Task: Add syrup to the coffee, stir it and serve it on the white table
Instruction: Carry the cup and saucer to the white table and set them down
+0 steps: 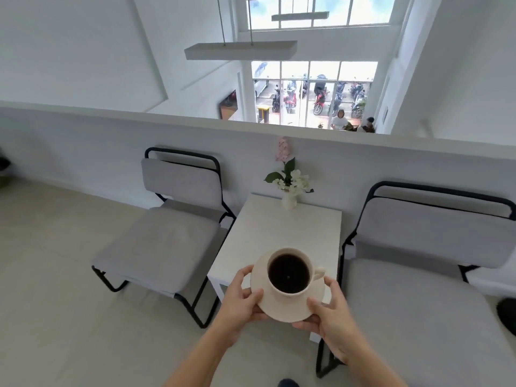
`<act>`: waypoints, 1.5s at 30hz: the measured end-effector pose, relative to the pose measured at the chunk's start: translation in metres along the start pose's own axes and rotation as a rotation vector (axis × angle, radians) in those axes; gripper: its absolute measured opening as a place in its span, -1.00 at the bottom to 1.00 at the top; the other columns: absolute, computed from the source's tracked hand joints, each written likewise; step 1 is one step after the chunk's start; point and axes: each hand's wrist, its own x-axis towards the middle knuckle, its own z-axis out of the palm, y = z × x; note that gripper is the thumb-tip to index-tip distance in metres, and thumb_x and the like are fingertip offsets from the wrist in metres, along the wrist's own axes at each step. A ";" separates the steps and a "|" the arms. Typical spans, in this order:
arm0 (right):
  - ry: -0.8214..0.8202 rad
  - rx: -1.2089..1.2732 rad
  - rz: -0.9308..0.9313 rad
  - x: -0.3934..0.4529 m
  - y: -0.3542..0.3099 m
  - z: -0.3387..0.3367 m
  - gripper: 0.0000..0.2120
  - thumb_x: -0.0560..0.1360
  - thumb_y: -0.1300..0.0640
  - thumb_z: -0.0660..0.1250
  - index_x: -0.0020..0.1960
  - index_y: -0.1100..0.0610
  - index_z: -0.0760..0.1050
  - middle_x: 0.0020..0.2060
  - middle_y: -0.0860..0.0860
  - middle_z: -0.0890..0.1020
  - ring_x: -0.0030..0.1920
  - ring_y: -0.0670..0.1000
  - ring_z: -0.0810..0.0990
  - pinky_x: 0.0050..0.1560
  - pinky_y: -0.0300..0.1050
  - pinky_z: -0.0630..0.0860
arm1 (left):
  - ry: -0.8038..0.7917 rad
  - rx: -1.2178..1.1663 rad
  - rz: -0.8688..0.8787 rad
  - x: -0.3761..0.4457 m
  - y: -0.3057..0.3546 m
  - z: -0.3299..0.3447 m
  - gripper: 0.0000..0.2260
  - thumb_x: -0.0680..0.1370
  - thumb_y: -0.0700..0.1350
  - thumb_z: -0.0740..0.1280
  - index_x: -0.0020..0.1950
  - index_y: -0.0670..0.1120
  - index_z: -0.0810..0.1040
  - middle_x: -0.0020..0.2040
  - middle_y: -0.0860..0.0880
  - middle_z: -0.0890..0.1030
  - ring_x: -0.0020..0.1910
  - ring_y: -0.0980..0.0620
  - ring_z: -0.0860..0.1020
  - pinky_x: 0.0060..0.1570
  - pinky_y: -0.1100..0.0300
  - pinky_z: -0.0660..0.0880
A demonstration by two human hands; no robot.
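The person is on the last step, I think: bringing the drink to the small square white table [282,236]. The left hand [242,300] and the right hand [333,311] each pinch one side of a round cream saucer [282,310], with thumbs on top of the rim and fingers curled under it. On the saucer stands a cream cup [290,272] full of dark coffee [289,273], and its handle points toward the right hand.

The saucer hangs over the near edge of the white table. I cannot tell if it touches the top yet or floats just above it. At the far end of the table stands a little white vase of flowers [289,188], well away from the cup. A grey padded chair with a black frame [167,233] sits on the left of the table and another like it [427,275] on the right.

Next, I think the hands need to go down slowly and keep the saucer flat, so the full cup does not spill, then let go.

No syrup or spoon can be seen. The coffee is too dark to show if it was stirred. The fingers under the saucer are hidden, and the chair on the right is cut off at the edge.
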 end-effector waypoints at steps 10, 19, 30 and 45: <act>0.109 -0.020 0.138 0.155 0.036 0.015 -0.60 0.60 0.33 0.28 0.34 0.02 0.28 -0.02 0.31 0.71 -0.12 0.34 0.73 -0.27 0.17 0.70 | 0.034 0.087 -0.140 0.158 -0.032 -0.030 -0.59 0.60 -0.26 0.36 0.35 0.12 0.40 -0.22 -0.14 0.72 -0.16 -0.06 0.71 -0.07 -0.18 0.69; 0.320 0.009 0.257 0.273 0.107 0.017 -0.52 0.59 0.29 0.33 0.37 -0.09 0.28 -0.12 0.23 0.76 -0.15 0.28 0.75 -0.19 0.26 0.70 | -0.062 0.256 -0.196 0.298 -0.085 -0.049 -0.57 0.58 -0.16 0.42 0.35 0.15 0.37 -0.04 -0.15 0.74 -0.01 -0.15 0.70 -0.08 -0.16 0.69; 0.481 -0.073 0.283 0.394 0.189 0.005 -0.52 0.59 0.30 0.31 0.37 -0.12 0.30 -0.25 0.22 0.67 -0.33 0.10 0.72 -0.22 0.04 0.71 | -0.207 0.417 -0.202 0.444 -0.181 -0.067 -0.53 0.62 -0.17 0.36 0.48 0.07 0.32 -0.08 -0.26 0.64 -0.10 -0.16 0.69 -0.25 0.15 0.70; 0.481 -0.314 0.245 0.462 0.222 -0.014 -0.52 0.58 0.29 0.32 0.30 -0.16 0.25 -0.29 0.22 0.71 -0.37 0.09 0.73 -0.29 -0.08 0.71 | -0.254 0.619 -0.145 0.526 -0.228 -0.070 -0.53 0.62 -0.21 0.34 0.48 0.06 0.34 -0.20 -0.19 0.67 -0.27 -0.09 0.70 -0.34 0.28 0.64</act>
